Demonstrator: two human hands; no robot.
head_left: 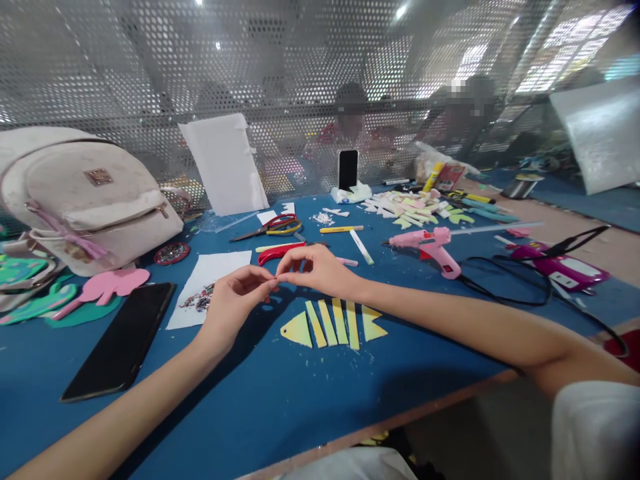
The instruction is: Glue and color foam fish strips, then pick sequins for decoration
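Observation:
My left hand and my right hand meet fingertip to fingertip above the blue table. Both are closed in a pinch, and whatever lies between the fingers is too small to make out. Just below my right forearm, yellow-green pieces lie flat in a row shaped like a fish, with a head, several strips and a forked tail. Beside my left hand is a white sheet bearing a pile of small multicoloured bits. A red-handled tool sits behind the fingers, partly hidden.
A black phone and pale backpack are at left. Scissors, a yellow stick and cut pieces lie farther back. On the right rest a pink glue gun and its black cable. Behind stands a perforated metal screen.

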